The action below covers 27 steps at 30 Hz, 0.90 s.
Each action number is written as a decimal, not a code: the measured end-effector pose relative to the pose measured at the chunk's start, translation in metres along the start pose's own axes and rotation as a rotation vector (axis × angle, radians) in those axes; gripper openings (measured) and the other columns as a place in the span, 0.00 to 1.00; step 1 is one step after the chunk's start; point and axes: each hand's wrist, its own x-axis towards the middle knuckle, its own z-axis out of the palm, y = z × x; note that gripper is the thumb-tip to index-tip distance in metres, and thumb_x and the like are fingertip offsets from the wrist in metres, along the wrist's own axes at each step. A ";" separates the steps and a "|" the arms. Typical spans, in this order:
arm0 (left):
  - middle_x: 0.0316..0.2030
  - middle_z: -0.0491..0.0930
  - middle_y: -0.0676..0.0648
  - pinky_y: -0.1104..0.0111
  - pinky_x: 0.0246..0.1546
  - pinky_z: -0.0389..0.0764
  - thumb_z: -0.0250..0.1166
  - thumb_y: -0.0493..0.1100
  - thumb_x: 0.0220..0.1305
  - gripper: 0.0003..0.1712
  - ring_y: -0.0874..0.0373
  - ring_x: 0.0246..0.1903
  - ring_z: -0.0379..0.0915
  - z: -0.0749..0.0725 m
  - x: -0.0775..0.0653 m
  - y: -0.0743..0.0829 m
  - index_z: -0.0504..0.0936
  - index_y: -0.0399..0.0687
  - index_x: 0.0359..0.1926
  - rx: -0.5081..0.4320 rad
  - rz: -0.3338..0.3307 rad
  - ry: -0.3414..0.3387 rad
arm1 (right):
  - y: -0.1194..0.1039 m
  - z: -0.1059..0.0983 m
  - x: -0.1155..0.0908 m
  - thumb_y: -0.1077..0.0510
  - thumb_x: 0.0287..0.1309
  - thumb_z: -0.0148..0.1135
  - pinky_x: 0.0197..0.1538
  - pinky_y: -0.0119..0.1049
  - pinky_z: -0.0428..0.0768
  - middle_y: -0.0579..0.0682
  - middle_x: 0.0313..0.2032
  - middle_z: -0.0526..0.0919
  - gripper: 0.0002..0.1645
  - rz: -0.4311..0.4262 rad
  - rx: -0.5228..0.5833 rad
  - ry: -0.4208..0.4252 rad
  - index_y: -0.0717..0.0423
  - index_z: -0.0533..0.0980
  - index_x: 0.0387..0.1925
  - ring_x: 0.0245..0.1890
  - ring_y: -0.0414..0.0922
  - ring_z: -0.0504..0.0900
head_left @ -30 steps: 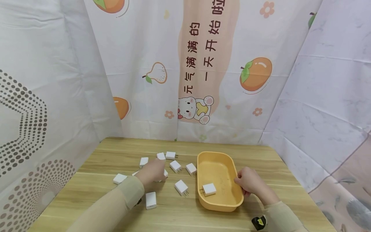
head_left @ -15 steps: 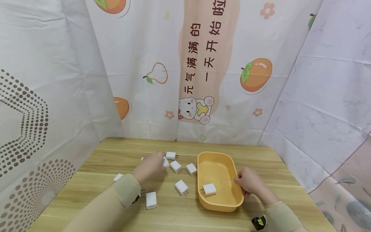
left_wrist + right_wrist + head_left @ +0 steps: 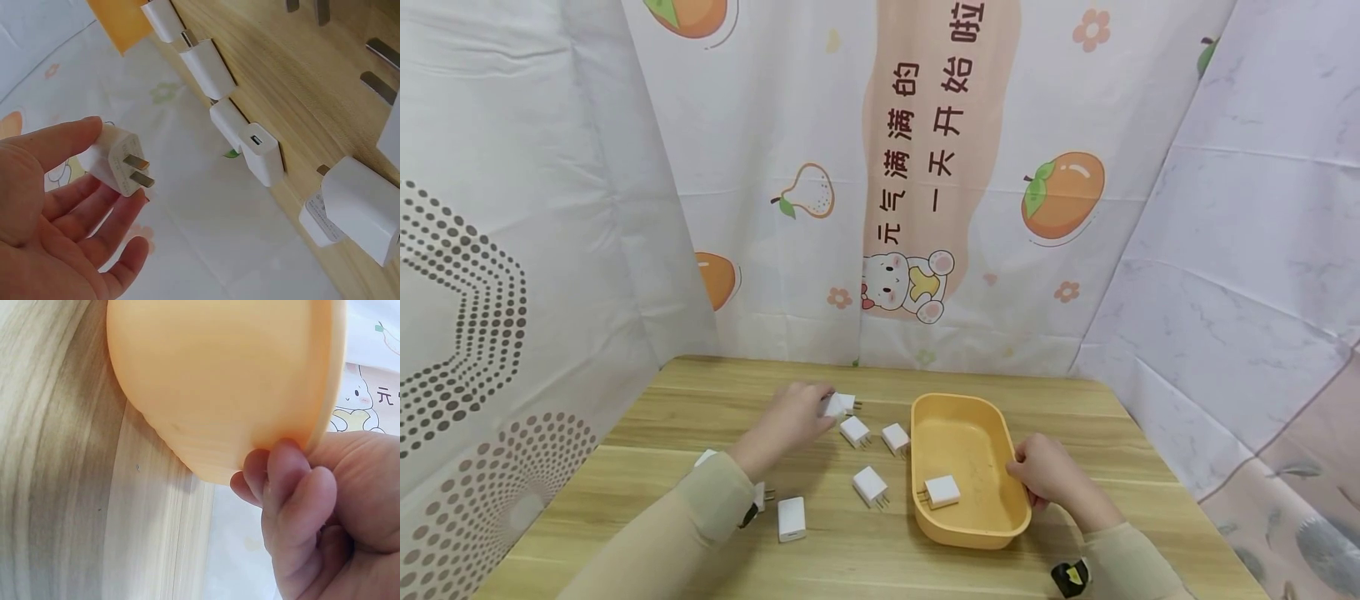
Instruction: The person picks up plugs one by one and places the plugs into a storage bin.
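My left hand [image 3: 786, 423] is raised over the far left of the table. Between thumb and fingers it pinches a white charger plug [image 3: 112, 156], whose two metal prongs point away from the palm in the left wrist view. A yellow plastic basin [image 3: 973, 537] stands right of the middle with one white charger [image 3: 942, 490] lying inside. My right hand [image 3: 1048, 471] grips the basin's right rim, thumb and fingers on either side of the wall [image 3: 219, 375]. Other white chargers lie near the left hand, including one [image 3: 854, 431] between it and the basin.
More chargers lie on the wooden table [image 3: 1120, 450]: one against the basin's left side [image 3: 895, 437], one nearer the front [image 3: 870, 485], another by the left forearm [image 3: 791, 518]. The left sleeve covers part of the group. A printed curtain [image 3: 775, 275] hangs behind the table.
The left hand has moved up and slightly toward the far edge, and a charger now shows at its fingertips. Right hand and basin have stayed in place.
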 end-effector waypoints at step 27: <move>0.50 0.85 0.44 0.48 0.50 0.73 0.77 0.46 0.59 0.24 0.49 0.48 0.82 -0.013 -0.009 -0.005 0.84 0.44 0.55 0.007 0.094 0.199 | 0.000 0.001 0.000 0.67 0.60 0.60 0.13 0.39 0.78 0.49 0.07 0.72 0.16 0.002 0.017 0.004 0.58 0.72 0.17 0.06 0.42 0.74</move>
